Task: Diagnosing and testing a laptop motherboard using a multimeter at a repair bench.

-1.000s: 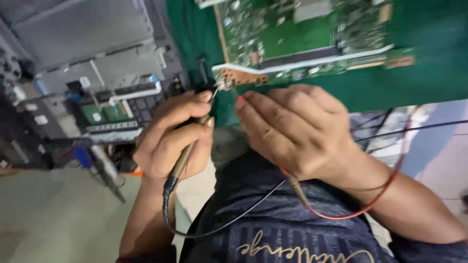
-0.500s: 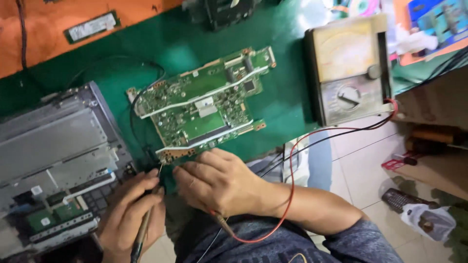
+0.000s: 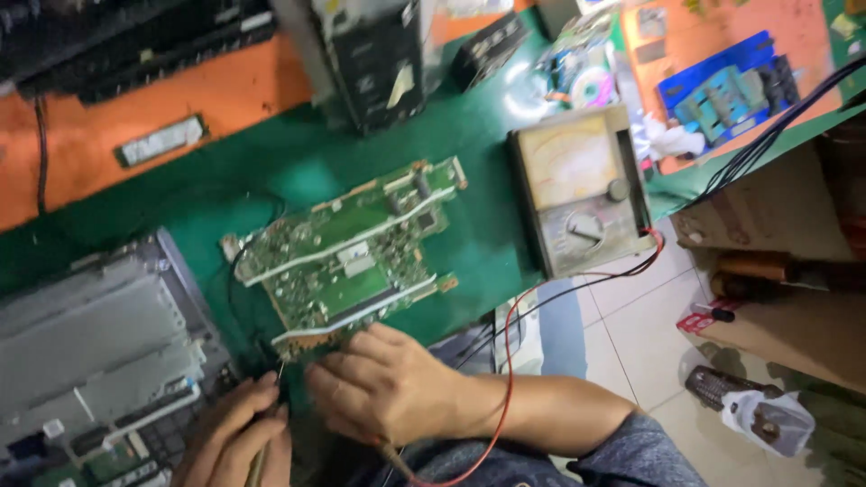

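Observation:
A green circuit board (image 3: 347,257) lies tilted on the green mat (image 3: 271,171). My left hand (image 3: 236,437) grips a thin probe (image 3: 271,397) whose tip touches the board's near edge. My right hand (image 3: 383,388) rests fingers-down at that same edge and holds a second probe, from which a red lead (image 3: 508,352) loops away. Red and black leads run up to an analogue meter (image 3: 582,189) lying to the right of the board.
An opened laptop chassis (image 3: 99,352) sits at the left. A memory stick (image 3: 162,140) lies on the orange mat, with dark devices and a blue parts tray (image 3: 722,86) at the back. Tiled floor, cardboard boxes and a plastic bag (image 3: 767,419) are at the right.
The view has pulled back and swung right, bringing the whole board, the meter and the floor into sight. Both hands stay at the board's near edge with their probes.

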